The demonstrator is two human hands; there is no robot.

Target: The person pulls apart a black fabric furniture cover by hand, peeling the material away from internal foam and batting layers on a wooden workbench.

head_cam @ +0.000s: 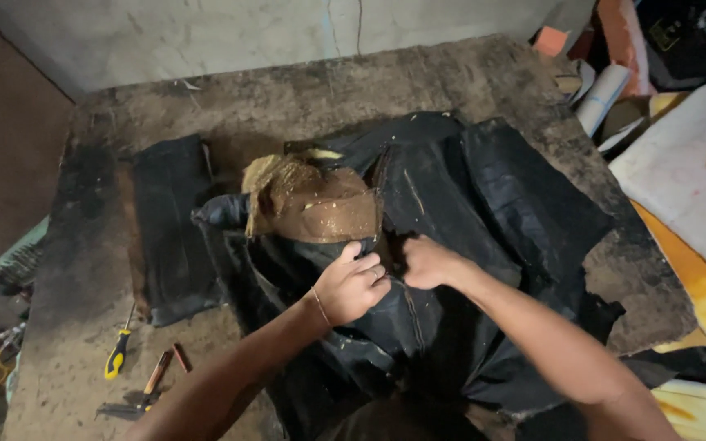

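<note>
Both forearms are seen reaching up from the bottom edge to a black cover (451, 245) spread over the worn table (288, 98), its long axis running from near edge to far edge. It is crumpled and torn, with a glue-crusted tan foam piece (312, 204) exposed at its far end. A fold just below the foam is pinched by the clenched left hand (351, 284), and the seam beside it is gripped by the closed right hand (426, 261).

Rough upholstery workshop, grimy worn workbench (304, 90), screwdriver (117, 354), foam sheets (696, 269), bare plaster wall (206, 33)
</note>
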